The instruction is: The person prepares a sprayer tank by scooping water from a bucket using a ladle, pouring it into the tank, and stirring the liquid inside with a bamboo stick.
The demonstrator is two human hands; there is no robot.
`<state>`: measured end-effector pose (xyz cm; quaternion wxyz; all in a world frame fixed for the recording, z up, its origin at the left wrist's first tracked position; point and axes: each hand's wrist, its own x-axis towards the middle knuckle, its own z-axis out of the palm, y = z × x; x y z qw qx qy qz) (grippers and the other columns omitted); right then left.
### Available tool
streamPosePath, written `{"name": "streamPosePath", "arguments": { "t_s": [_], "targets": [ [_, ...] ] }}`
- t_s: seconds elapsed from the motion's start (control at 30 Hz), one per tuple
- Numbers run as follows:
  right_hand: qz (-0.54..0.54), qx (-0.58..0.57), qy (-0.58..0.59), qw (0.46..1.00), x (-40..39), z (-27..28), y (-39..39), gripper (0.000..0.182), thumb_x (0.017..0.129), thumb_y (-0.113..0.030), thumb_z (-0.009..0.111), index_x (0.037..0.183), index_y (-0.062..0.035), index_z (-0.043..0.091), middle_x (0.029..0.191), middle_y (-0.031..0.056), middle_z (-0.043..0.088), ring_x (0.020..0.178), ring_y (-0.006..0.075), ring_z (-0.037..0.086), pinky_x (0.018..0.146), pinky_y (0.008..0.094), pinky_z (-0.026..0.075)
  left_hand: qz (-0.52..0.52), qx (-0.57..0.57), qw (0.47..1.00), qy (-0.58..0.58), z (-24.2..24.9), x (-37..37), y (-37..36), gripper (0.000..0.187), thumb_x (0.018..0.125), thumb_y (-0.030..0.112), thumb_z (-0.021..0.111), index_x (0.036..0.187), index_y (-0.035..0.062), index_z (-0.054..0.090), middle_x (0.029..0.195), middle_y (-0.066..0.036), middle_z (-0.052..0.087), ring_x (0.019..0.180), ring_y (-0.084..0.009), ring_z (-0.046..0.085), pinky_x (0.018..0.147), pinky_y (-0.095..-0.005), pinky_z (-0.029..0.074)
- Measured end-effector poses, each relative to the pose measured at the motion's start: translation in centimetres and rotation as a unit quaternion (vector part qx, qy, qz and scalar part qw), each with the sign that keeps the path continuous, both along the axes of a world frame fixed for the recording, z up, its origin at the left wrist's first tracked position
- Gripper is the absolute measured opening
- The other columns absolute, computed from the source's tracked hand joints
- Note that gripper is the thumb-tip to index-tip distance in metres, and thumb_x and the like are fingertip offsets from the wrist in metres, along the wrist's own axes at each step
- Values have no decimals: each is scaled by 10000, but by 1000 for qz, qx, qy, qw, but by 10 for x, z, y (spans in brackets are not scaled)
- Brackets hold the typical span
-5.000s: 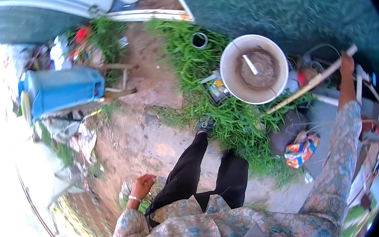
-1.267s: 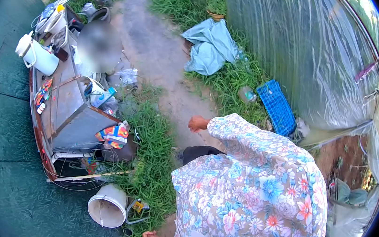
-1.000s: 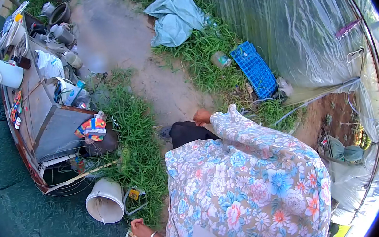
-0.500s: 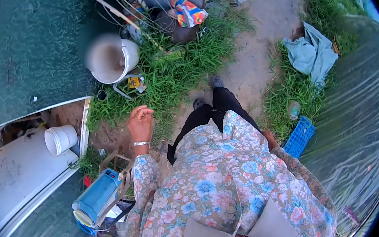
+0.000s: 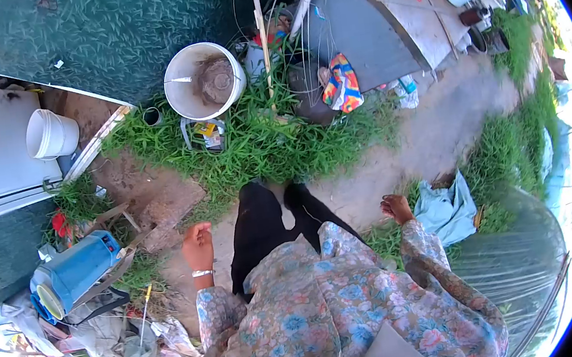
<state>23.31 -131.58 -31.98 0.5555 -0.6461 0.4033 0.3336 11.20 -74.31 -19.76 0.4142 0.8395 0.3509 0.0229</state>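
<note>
White bucket (image 5: 205, 81), small pail (image 5: 50, 134).

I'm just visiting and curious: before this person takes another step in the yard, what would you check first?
1. Left hand free: ok, holds nothing.
2. Right hand free: ok, loosely curled, holds nothing.
3. Footing: ok, both feet on the bare dirt path.
4. White bucket ahead upright: ok, stands in the grass.
5. Wooden stick beside the bucket secure: cannot tell.
6. Blue container out of the way: ok, lies at the left, apart from the legs.
</note>
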Motion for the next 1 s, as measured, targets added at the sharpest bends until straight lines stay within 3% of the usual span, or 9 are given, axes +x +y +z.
{"name": "streamPosePath", "arguments": {
  "t_s": [0.23, 0.3, 0.37, 0.43, 0.47, 0.67, 0.87, 0.97, 1.0],
  "targets": [
    [114, 131, -57, 983, 76, 18, 90, 277, 905, -208, 503, 1120, -38, 543, 965, 107, 633, 846, 217, 629, 702, 328, 518, 43, -16, 996, 71, -26, -3, 20, 159, 725, -45, 582, 830, 50, 654, 816, -70, 646, 708, -168, 631, 619, -269, 500],
    [92, 138, 53, 985, 73, 2, 103, 289, 916, -193, 473, 1147, -29, 528, 982, 111, 634, 883, 229, 626, 730, 341, 517, 44, -36, 997, 56, -47, 26, 35, 159, 725, -47, 581, 827, 49, 655, 811, -72, 647, 702, -171, 629, 618, -273, 499],
    [93, 193, 105, 971, 58, -1, 117, 403, 924, -360, 411, 1136, -43, 543, 984, 122, 630, 830, 249, 632, 699, 380, 526, 53, -67, 994, 71, -46, 45, 54, 155, 726, -46, 582, 823, 49, 657, 806, -74, 648, 695, -172, 626, 618, -275, 496],
    [207, 123, 115, 964, 47, 10, 139, 373, 886, -310, 520, 1129, -28, 547, 939, 108, 624, 813, 212, 631, 692, 339, 531, 92, -89, 990, 60, -55, 54, 74, 144, 727, -42, 585, 815, 47, 655, 799, -75, 648, 688, -167, 622, 615, -272, 492],
    [122, 116, 211, 963, 59, 19, 159, 331, 855, -259, 586, 1089, -26, 569, 902, 89, 623, 770, 192, 632, 671, 320, 532, 111, -99, 987, 58, -62, 55, 83, 138, 727, -40, 586, 811, 46, 655, 796, -75, 647, 684, -165, 620, 614, -270, 490],
    [85, 68, 255, 961, 51, 6, 179, 265, 882, -235, 555, 1078, -58, 578, 878, 78, 640, 768, 187, 638, 676, 304, 514, 137, -141, 974, 116, -94, 23, 124, 105, 731, -25, 556, 793, 18, 629, 702, -15, 607, 620, -73, 537, 563, -200, 425],
    [106, 17, 274, 956, 69, 42, 218, 272, 911, -221, 512, 1109, -43, 567, 981, 88, 647, 900, 188, 638, 717, 308, 518, 259, -268, 921, 112, -113, 18, 141, 151, 724, -47, 499, 811, 8, 610, 704, -35, 604, 653, -98, 571, 560, -205, 453],
    [92, 46, 277, 955, 62, 39, 211, 295, 917, -209, 505, 1146, -27, 547, 987, 98, 644, 890, 201, 642, 739, 325, 536, 141, -207, 961, 113, -120, 5, 142, 149, 880, 135, 526, 837, 41, 634, 833, -122, 649, 730, -218, 605, 629, -309, 500],
    [90, 61, 275, 955, 62, 40, 212, 309, 918, -206, 507, 1164, -20, 538, 987, 103, 644, 882, 207, 645, 747, 332, 544, 149, -240, 953, 111, -120, 8, 145, 137, 892, 81, 539, 901, -30, 619, 894, -89, 649, 806, -177, 601, 708, -285, 515]
  ]
}}
